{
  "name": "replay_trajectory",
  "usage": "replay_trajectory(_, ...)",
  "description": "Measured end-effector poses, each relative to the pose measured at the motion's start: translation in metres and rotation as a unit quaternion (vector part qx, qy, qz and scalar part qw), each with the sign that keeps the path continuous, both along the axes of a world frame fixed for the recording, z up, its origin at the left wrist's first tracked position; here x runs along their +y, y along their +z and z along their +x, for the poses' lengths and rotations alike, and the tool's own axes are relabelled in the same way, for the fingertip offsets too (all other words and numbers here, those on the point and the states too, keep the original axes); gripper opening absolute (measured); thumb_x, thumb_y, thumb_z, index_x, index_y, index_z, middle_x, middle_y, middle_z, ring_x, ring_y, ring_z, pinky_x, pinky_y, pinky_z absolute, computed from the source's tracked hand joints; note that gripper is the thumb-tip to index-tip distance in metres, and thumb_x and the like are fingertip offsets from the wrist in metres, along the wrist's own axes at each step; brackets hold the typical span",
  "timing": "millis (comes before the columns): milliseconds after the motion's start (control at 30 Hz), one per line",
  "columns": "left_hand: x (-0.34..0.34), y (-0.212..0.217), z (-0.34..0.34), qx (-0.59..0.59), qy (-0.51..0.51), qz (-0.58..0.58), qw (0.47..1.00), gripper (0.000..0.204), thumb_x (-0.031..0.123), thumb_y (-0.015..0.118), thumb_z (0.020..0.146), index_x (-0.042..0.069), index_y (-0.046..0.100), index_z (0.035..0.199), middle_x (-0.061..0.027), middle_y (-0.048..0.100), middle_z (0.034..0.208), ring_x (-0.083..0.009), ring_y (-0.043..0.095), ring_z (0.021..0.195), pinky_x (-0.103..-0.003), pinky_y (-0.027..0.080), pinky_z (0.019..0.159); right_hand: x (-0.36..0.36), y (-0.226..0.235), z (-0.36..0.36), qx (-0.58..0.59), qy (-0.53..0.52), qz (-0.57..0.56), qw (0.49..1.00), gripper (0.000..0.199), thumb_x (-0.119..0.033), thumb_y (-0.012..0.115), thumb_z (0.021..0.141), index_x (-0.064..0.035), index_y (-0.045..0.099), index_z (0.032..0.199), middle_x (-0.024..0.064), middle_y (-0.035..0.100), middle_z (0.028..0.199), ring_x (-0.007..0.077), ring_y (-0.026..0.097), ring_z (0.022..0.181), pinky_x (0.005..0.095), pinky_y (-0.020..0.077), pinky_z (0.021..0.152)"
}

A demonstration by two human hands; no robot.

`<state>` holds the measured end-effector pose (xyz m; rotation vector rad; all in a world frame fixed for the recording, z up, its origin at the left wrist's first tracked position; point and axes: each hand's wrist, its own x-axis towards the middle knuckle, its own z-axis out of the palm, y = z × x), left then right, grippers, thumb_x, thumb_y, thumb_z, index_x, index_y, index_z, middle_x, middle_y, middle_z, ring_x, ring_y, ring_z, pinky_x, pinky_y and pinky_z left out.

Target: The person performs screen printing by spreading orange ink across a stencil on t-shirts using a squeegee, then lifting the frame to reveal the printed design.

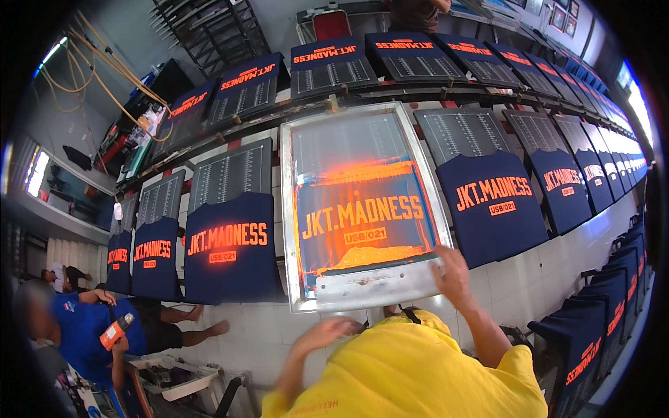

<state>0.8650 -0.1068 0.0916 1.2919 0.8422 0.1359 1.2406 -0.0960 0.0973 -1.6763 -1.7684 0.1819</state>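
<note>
In front of me a silver-framed printing screen (287,209) lies over a dark navy shirt on a board. Bright orange ink (376,257) is pooled near its close end, with more smeared across the far part of the mesh. A wide metal squeegee (362,284) lies across the near end of the screen. My right hand (454,277) is closed at the squeegee's right end, by the frame's near corner. Apart from the frame, my left hand (330,333) hovers close to my yellow shirt; its fingers are blurred.
Printed navy shirts lie on boards to the left (226,240) and right (491,202), with another row (331,56) beyond a rail. At lower left a person in blue (97,327) holds an orange-and-grey object (117,331). More shirts (582,348) hang over supports at right.
</note>
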Motion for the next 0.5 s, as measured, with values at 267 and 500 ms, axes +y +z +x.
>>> replay_trajectory(267,0.065,-0.015,-0.070,0.192,0.437,0.237,0.846,0.036,0.025,0.051,0.101,-0.001,0.062,0.123,-0.0144,0.072,0.101,-0.0185,0.069,0.090,-0.032,0.054,0.076,0.006,-0.066,0.052,0.171,-0.155,-0.108,0.967,0.027,-0.003,0.050,0.096,0.0038,0.056,0.122,0.0159,0.067,0.105,0.0251,0.065,0.094,0.0328,0.0497,0.087)
replay_trajectory(500,0.076,-0.081,-0.081,0.276,0.374,0.276,0.841,0.032,0.021,0.060,0.095,-0.005,0.068,0.112,-0.0206,0.072,0.102,-0.0259,0.070,0.094,-0.034,0.051,0.085,0.015,-0.099,0.060,0.329,-0.188,-0.092,0.921,0.027,-0.002,0.052,0.094,0.0063,0.061,0.118,0.0125,0.069,0.099,0.0150,0.064,0.088,0.0288,0.0498,0.079)
